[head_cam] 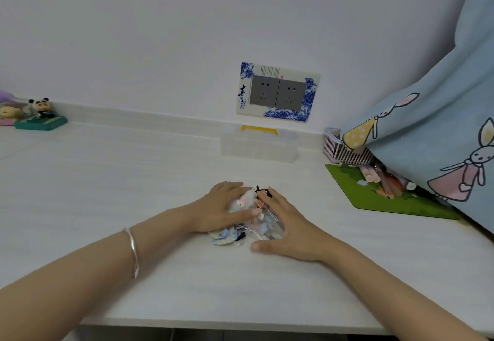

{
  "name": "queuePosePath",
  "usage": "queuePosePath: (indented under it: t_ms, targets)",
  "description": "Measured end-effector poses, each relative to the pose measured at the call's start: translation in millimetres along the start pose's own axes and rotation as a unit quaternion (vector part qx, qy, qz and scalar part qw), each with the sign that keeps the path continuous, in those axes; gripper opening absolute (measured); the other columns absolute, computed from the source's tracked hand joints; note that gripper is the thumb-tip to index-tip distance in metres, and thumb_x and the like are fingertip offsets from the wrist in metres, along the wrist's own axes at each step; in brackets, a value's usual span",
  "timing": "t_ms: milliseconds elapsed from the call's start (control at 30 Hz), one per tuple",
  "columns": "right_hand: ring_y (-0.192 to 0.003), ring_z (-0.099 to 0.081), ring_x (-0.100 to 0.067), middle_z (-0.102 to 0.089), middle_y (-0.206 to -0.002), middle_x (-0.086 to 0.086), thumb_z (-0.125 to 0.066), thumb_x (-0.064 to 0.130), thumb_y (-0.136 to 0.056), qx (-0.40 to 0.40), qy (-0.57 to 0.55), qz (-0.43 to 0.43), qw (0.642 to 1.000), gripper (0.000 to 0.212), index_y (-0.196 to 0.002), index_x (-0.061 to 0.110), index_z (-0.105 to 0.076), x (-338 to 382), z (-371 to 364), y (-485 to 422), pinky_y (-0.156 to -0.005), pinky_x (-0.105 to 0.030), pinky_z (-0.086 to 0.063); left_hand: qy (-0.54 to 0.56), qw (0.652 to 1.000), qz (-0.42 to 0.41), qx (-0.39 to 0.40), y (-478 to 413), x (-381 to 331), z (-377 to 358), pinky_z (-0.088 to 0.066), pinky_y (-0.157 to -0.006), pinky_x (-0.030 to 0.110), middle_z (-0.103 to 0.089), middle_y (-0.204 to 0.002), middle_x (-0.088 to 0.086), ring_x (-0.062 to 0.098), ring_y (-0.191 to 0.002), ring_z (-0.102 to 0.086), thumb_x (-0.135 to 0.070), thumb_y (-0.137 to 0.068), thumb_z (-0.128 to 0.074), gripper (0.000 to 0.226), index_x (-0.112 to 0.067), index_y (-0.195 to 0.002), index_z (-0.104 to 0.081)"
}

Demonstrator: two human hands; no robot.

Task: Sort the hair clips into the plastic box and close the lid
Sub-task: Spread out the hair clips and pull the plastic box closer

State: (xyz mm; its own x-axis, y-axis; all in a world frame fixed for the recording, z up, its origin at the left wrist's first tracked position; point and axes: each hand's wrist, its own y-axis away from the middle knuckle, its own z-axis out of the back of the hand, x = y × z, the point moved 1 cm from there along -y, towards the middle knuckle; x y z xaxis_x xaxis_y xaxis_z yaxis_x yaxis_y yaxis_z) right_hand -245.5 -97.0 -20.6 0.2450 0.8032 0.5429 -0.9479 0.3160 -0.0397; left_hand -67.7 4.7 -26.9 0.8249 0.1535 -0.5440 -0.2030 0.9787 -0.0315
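Observation:
A small heap of hair clips (256, 220) lies in the middle of the white desk, among them a fluffy white one (242, 201) and a pale blue one (224, 235). My left hand (223, 211) rests on the heap's left side, fingers laid over the fluffy clip. My right hand (288, 229) lies flat against the heap's right side with fingers straight. A clear plastic box (259, 145) with a yellow handle (259, 128) stands at the back by the wall, its lid down.
A pink basket (338, 149) and a green mat (374, 199) with pens sit at the right under a blue rabbit-print cloth (433, 137). Toy figures (40, 116) stand at the far left. A double wall socket (278, 92) is above the box.

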Motion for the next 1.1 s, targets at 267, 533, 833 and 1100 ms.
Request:
queuePosePath:
  t_ms: [267,533,833,1100]
  targets:
    - [-0.139,-0.007,0.004,0.000,-0.156,0.022,-0.054,0.073,-0.069,-0.130,-0.108,-0.026,0.985,0.087,-0.143,0.046,-0.017,-36.6,55.7,-40.4,-0.109,-0.023,-0.012,0.107,0.988,0.035,-0.103,-40.0,27.9,47.7,-0.008,-0.118,0.040,-0.007,-0.158,-0.007,0.012,-0.144,-0.007,-0.094,-0.056,-0.029,0.113,-0.030,-0.148,-0.009]
    - [-0.146,-0.001,-0.014,0.011,-0.159,0.010,-0.054,0.069,-0.064,-0.197,-0.175,-0.114,0.958,0.091,-0.144,0.047,-0.015,-97.2,99.7,-139.9,-0.114,-0.039,-0.014,0.180,0.963,0.118,-0.164,-136.1,59.0,74.5,-0.014,-0.113,0.034,0.001,-0.159,-0.004,0.017,-0.145,-0.011,-0.072,-0.068,-0.048,0.105,-0.026,-0.149,0.000]
    - [-0.144,-0.018,-0.020,-0.003,-0.159,0.003,-0.061,0.070,-0.054,-0.212,-0.143,-0.115,0.960,0.092,-0.137,0.038,-0.038,-109.5,96.5,-161.6,-0.114,-0.035,-0.022,0.093,0.973,0.120,-0.174,-157.8,68.0,77.8,-0.024,-0.112,0.033,-0.018,-0.155,0.005,0.021,-0.139,-0.027,-0.064,-0.071,-0.060,0.100,-0.018,-0.147,-0.015]
    - [-0.133,-0.032,-0.004,-0.031,-0.145,0.020,-0.054,0.075,-0.061,-0.248,-0.046,-0.041,0.967,0.067,-0.122,0.048,-0.048,-94.2,76.9,-121.2,-0.112,-0.035,-0.029,-0.139,0.969,0.064,-0.196,-100.3,62.6,93.3,-0.045,-0.089,0.030,-0.029,-0.151,-0.011,0.014,-0.093,-0.060,-0.082,-0.060,-0.046,0.090,-0.038,-0.139,-0.034]
